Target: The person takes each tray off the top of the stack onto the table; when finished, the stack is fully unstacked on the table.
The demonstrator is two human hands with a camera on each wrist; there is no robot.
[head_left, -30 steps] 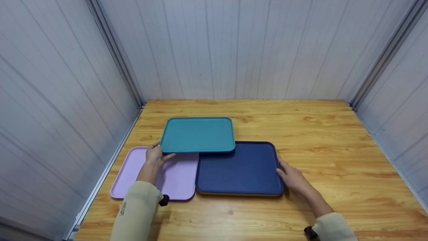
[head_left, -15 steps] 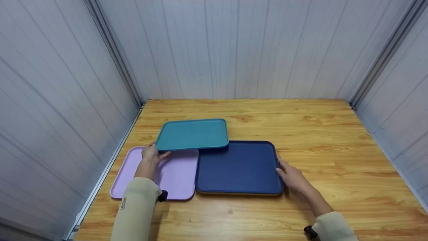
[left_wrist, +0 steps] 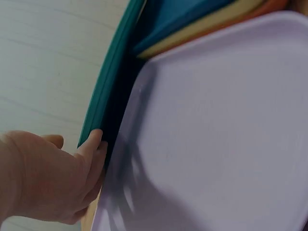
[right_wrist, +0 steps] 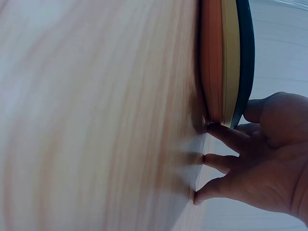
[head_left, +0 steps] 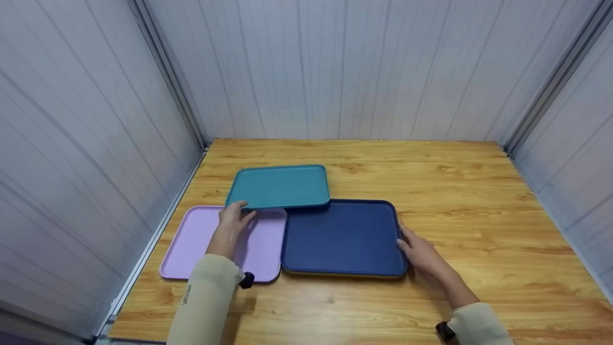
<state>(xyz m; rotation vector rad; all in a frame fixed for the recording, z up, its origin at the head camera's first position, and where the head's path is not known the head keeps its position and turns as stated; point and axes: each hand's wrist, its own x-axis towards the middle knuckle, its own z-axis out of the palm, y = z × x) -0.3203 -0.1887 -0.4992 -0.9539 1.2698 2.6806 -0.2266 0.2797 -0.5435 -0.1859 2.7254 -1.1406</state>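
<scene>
My left hand (head_left: 231, 223) grips the near edge of a teal tray (head_left: 280, 187) close to its left corner. In the left wrist view its fingers (left_wrist: 94, 159) lie along the underside, the thumb tip on the other side. The teal tray overlaps the far edges of a lavender tray (head_left: 201, 244) and a navy tray (head_left: 345, 239). The navy tray tops a stack with a yellow tray (right_wrist: 230, 62) and an orange tray (right_wrist: 211, 62) beneath. My right hand (head_left: 421, 251) rests at the stack's right side, thumb at the navy rim, the other fingers (right_wrist: 219, 161) spread down to the table.
The wooden table (head_left: 455, 191) carries all the trays, with bare wood showing at right and behind. Panelled walls (head_left: 306, 72) enclose it at the back, left and right. The lavender tray lies close against the stack's left side.
The teal tray has shifted slightly left and away from me, uncovering more of the navy tray. My left hand has moved right along its near edge. The right hand stays put.
</scene>
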